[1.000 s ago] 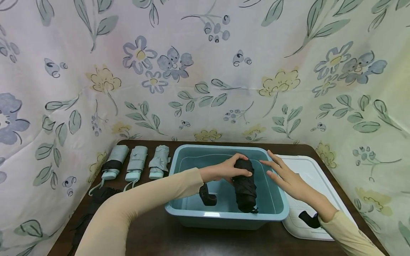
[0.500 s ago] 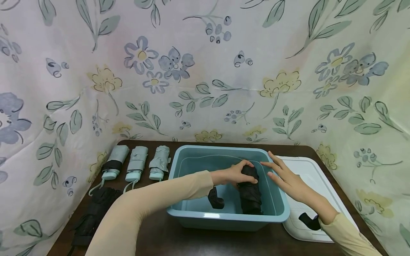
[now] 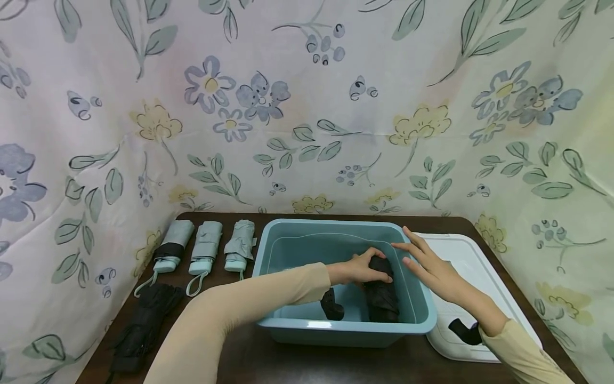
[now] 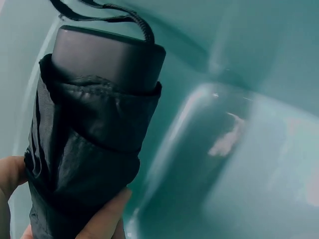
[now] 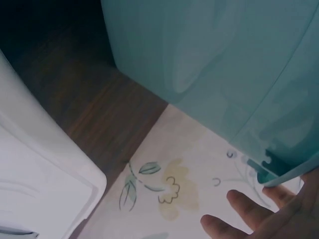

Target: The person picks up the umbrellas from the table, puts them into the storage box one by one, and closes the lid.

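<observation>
Inside the blue plastic bin [image 3: 288, 321], my left hand [image 3: 361, 268] grips a folded black umbrella [image 3: 382, 300] near its far end. The left wrist view shows the umbrella [image 4: 94, 129] with its dark handle end and a cord loop, thumb and fingers on both sides of the rolled cloth. It leans down along the bin's right side; whether it touches the floor of the bin is hidden. My right hand [image 3: 434, 271] lies at the bin's right rim with fingers extended; in the right wrist view those fingers [image 5: 249, 209] spread beside the rim.
Three pale blue folded umbrellas, among them the nearest to the bin [image 3: 240, 245], lie in a row at the back left. Another black umbrella [image 3: 144, 325] lies in front of them. A white lid [image 3: 460, 250] rests right of the bin, before a floral cloth [image 3: 307, 133].
My left hand has moved right and lower into the bin, carrying the black umbrella toward the right wall. The right hand has stayed at the rim.
</observation>
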A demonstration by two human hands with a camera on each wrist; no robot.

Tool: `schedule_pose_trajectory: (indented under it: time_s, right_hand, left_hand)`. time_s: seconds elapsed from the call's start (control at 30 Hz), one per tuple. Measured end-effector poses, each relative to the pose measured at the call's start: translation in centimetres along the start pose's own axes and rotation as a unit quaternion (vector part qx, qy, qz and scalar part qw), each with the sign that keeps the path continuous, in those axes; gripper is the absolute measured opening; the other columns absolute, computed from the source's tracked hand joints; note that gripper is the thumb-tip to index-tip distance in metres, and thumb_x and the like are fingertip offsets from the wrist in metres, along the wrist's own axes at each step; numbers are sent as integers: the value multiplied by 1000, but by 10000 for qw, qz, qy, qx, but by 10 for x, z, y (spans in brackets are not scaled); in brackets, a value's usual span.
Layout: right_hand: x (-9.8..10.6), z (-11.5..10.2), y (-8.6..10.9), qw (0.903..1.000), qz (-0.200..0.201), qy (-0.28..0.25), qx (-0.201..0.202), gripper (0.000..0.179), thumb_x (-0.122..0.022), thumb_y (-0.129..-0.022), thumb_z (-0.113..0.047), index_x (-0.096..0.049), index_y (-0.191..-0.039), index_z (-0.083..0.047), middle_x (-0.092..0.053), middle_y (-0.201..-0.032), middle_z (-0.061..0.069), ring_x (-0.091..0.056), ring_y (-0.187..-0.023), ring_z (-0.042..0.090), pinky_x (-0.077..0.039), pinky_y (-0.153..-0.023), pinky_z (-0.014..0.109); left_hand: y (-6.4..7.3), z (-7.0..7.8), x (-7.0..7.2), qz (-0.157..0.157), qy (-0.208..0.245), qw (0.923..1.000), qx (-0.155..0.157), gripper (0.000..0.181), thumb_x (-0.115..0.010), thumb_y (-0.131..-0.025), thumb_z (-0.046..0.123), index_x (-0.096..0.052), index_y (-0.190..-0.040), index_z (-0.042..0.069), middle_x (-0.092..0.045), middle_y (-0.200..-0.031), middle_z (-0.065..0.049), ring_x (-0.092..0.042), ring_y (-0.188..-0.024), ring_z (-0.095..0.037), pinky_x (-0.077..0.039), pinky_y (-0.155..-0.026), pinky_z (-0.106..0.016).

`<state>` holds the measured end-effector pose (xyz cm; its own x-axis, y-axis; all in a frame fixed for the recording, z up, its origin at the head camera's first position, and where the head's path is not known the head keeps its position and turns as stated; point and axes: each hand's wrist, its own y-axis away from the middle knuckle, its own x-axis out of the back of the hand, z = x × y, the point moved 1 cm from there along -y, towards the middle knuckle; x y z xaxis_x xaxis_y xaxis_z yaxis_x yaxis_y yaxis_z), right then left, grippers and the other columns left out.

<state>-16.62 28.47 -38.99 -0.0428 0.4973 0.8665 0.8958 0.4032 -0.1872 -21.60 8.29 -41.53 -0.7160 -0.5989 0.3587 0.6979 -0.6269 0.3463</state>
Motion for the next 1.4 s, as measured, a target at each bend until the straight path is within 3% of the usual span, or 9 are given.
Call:
schedule_pose_trajectory:
  time_s: [0.2,0.47,0.93,1.07,1.23,1.4]
  right_hand:
    - [0,0,-1,10000,10,-33,61,40,-41,-100,-26,-41,-139,-20,-5,-156,5,-40,-124,45,-52,-67,45]
    - [0,0,-1,9999,12,-35,97,40,-40,-100,-24,-41,-139,-20,-5,-156,7,-36,-126,47,-51,-68,46]
    - [-2,1,-2,9998,-3,-167,115,39,-40,-100,-23,-42,-138,-17,-4,-156,7,-26,-131,48,-47,-76,58]
    - [-3,1,-2,9998,9,-167,124,39,-40,-100,-23,-42,-138,-17,-4,-156,7,-27,-130,48,-47,-76,58]
    - [-3,2,-2,9998,4,-169,145,39,-40,-100,-24,-42,-138,-16,-4,-156,7,-23,-133,47,-44,-80,62]
    - [-2,1,-3,9997,-15,-185,167,39,-40,-100,-24,-42,-138,-16,-5,-156,9,-24,-132,48,-45,-79,61]
  left_hand:
    - [-4,-11,-10,449,-635,9970,-13,50,-69,-82,32,-42,-123,22,-37,-121,-17,-41,-101,-25,-40,-79,-38]
    - [-7,-13,-16,893,-743,9932,25,48,-70,-82,29,-43,-121,22,-36,-122,-19,-45,-102,-27,-43,-83,-39]
    - [-12,-19,-17,1023,-690,9918,327,42,-69,-84,22,-45,-118,21,-35,-122,-19,-43,-107,-29,-41,-90,-41]
    - [-10,-15,-15,760,-616,9942,447,43,-68,-85,23,-44,-120,20,-33,-126,-19,-39,-112,-30,-38,-94,-45]
    - [-7,-6,-4,-125,-711,9958,568,54,-62,-88,31,-37,-133,16,-29,-140,-17,-31,-125,-30,-35,-99,-45]
    - [-5,3,9,-991,-974,9889,534,65,-57,-91,36,-26,-143,11,-25,-147,-11,-28,-133,-26,-34,-102,-43]
